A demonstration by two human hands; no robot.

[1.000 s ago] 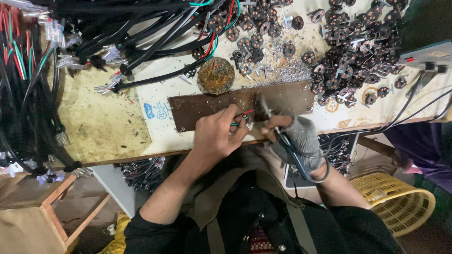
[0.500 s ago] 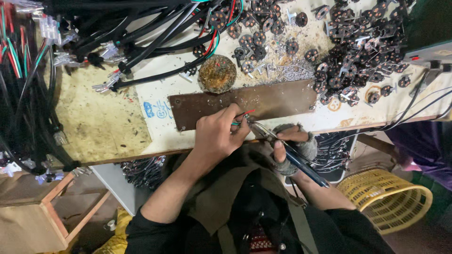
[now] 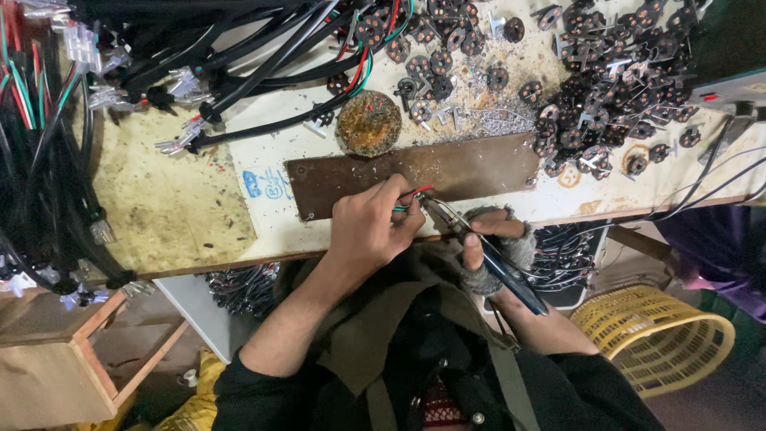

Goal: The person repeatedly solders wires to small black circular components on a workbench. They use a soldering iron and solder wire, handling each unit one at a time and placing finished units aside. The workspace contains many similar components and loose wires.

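At the far left, bundles of black cable harnesses (image 3: 48, 160) with red and green cores hang over the edge of the counter (image 3: 171, 207), whose pale top is stained and scratched. Under that edge sits a wooden frame (image 3: 88, 351) on the floor.

Right of it, the left hand (image 3: 371, 227) rests near the counter's near edge, its fingers (image 3: 399, 195) pinched together on a small bunch of thin wires (image 3: 415, 194), red and green. The wires' long axis runs left to right with a slight rise, and the free ends point right and away from the person, over the near edge of a long brown metal plate (image 3: 447, 172) that lies flat, its length going left to right across the counter. Just beyond the plate sits a round, rusty-looking puck (image 3: 369, 122).

The right hand (image 3: 495, 251), in a grey fingerless glove, is closed around a soldering iron (image 3: 511, 275) with a dark blue handle. The iron lies on a diagonal: handle toward the near right, tip pointing far-left, meeting the wire ends.

Farther right, a heap of small dark round connector parts (image 3: 606, 88) covers the counter, with metal shavings (image 3: 495, 120) scattered beside them. On the floor at the near right stands a yellow woven basket (image 3: 654, 339).
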